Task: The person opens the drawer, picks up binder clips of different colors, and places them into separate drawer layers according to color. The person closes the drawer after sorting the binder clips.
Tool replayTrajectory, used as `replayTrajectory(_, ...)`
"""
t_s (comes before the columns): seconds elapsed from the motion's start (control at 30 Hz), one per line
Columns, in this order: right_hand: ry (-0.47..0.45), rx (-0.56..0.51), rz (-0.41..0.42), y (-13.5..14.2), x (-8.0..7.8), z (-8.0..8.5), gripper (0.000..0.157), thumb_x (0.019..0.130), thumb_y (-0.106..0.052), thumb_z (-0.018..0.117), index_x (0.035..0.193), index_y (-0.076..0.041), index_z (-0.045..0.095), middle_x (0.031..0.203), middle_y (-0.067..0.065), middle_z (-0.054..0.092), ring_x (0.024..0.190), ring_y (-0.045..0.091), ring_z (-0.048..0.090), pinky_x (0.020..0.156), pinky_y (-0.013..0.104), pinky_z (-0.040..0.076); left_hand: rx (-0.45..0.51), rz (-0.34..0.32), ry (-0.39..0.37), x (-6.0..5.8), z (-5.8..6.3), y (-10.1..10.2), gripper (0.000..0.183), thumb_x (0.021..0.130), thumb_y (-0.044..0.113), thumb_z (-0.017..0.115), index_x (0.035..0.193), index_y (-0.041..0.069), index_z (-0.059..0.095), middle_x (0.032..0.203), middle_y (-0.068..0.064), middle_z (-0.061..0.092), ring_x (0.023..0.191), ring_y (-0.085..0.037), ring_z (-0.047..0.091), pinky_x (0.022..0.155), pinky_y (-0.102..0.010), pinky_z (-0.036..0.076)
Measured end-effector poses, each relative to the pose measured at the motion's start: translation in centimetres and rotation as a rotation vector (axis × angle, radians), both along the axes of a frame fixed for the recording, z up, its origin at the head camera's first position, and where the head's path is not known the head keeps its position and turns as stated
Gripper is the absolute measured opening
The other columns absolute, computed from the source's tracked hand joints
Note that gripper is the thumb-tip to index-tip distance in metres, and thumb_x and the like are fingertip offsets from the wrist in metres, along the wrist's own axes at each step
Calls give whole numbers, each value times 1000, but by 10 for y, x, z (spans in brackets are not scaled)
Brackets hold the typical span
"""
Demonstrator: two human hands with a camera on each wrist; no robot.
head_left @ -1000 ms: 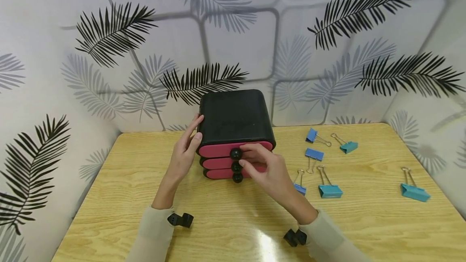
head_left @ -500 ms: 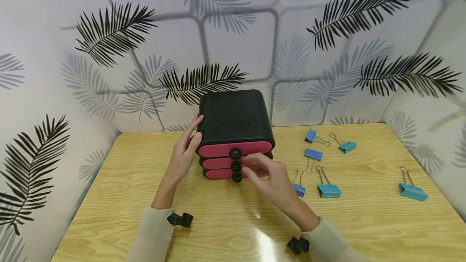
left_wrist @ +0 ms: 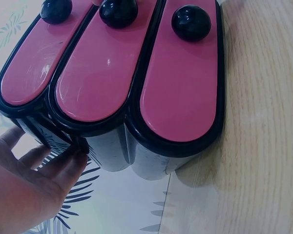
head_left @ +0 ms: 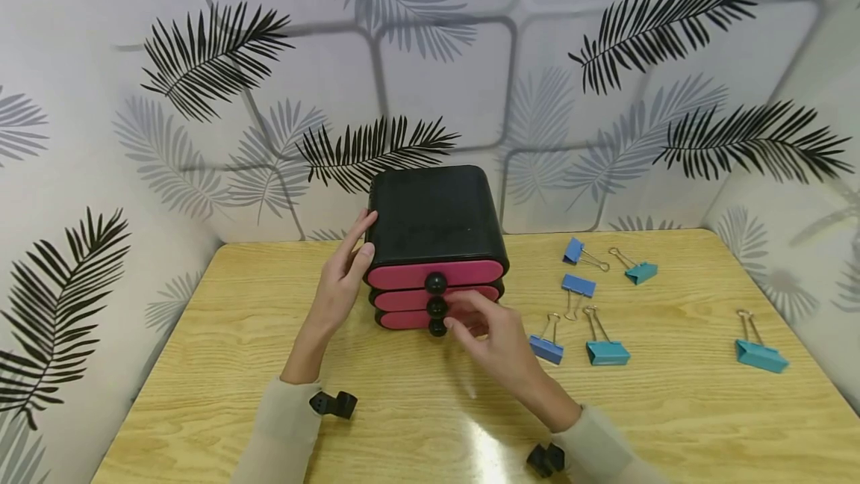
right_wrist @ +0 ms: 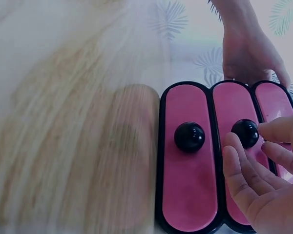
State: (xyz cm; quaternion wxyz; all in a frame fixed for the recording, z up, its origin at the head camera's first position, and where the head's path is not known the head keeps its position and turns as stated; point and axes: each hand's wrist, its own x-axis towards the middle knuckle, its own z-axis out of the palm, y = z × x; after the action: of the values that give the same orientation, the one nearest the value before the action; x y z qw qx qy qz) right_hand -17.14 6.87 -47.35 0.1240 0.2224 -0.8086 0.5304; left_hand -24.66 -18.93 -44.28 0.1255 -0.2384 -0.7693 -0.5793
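Observation:
A small black drawer cabinet (head_left: 433, 211) with three pink drawer fronts stands at the back of the table. Each front bears a round black knob, and all the drawers look closed. At the middle knob (right_wrist: 245, 133), my right hand (head_left: 497, 331) has its thumb and fingertip on either side, pinching it. My left hand (head_left: 336, 286) rests against the cabinet's left side with extended fingers, also visible in the left wrist view, where the bottom drawer front (left_wrist: 180, 87) is nearest the table. The cabinet's right side is largely hidden.
Several binder clips lie on the wooden table (head_left: 235, 364) right of the cabinet, including a blue clip (head_left: 546, 349) near my right hand and a teal clip (head_left: 761, 355) far right. A leaf-patterned wall covering (head_left: 443, 81) rises close behind the cabinet.
My right hand has moved down from beside the top knob to the middle knob. The left hand keeps its place on the cabinet's side, and the drawers look unchanged.

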Motion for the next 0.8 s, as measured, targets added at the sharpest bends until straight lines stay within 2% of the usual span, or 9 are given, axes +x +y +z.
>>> replayTrajectory(0.1, 11, -15, 4, -1, -1, -1, 28, 96, -11, 74, 124, -13, 71, 103, 3, 76, 81, 18, 74, 70, 30, 60, 4, -2, -4, 2, 4, 1, 51, 110, 15, 44, 160, 15, 39, 169, -5, 24, 153, -17, 24, 117, -50, 34)
replayTrajectory(0.17, 18, -22, 8, -3, -2, -3, 28, 95, -10, 74, 123, -12, 71, 102, 4, 76, 80, 19, 74, 70, 30, 60, 9, -5, -13, 8, 12, 3, 51, 109, 11, 44, 159, 9, 39, 169, -9, 24, 154, -21, 23, 118, -52, 32)
replayTrajectory(0.23, 19, -27, 12, -4, -4, -4, 28, 94, -9, 75, 122, -12, 71, 101, 4, 76, 80, 18, 74, 71, 30, 60, 7, -2, -11, 8, 12, 3, 51, 109, 11, 45, 159, 8, 39, 169, -10, 24, 154, -22, 23, 118, -52, 32)
replayTrajectory(0.33, 16, -33, 13, -6, -5, -6, 27, 94, -9, 76, 120, -11, 71, 101, 4, 77, 82, 15, 74, 72, 29, 61, 7, -3, -17, 15, 21, 6, 50, 108, 11, 45, 158, 5, 39, 168, -11, 25, 154, -23, 24, 118, -53, 31)
replayTrajectory(0.4, 11, -39, 9, -7, -6, -6, 26, 94, -9, 76, 119, -11, 72, 100, 4, 77, 82, 13, 74, 73, 29, 61, 7, -5, -14, 16, 22, 6, 50, 108, 12, 45, 158, 4, 39, 168, -12, 25, 154, -23, 24, 118, -53, 31)
replayTrajectory(0.47, 7, -45, 1, -8, -7, -6, 24, 93, -10, 76, 117, -11, 73, 100, 4, 77, 83, 12, 74, 73, 29, 61, 8, -9, -25, 22, 31, 8, 50, 108, 10, 45, 157, 0, 39, 167, -16, 25, 154, -26, 24, 118, -54, 31)
replayTrajectory(0.7, -21, -47, -25, -10, -9, -6, 22, 93, -11, 77, 115, -11, 74, 98, 2, 77, 83, 10, 74, 72, 29, 61, 5, -5, -30, 22, 31, 7, 50, 108, 9, 44, 157, 0, 39, 167, -16, 24, 154, -27, 23, 118, -53, 31)
replayTrajectory(0.8, -26, -42, -28, -11, -9, -6, 21, 93, -11, 77, 114, -11, 74, 98, 2, 78, 83, 11, 74, 72, 29, 61, 13, -5, -24, 16, 23, 5, 50, 108, 9, 44, 158, 3, 39, 168, -14, 24, 154, -26, 23, 119, -52, 30)
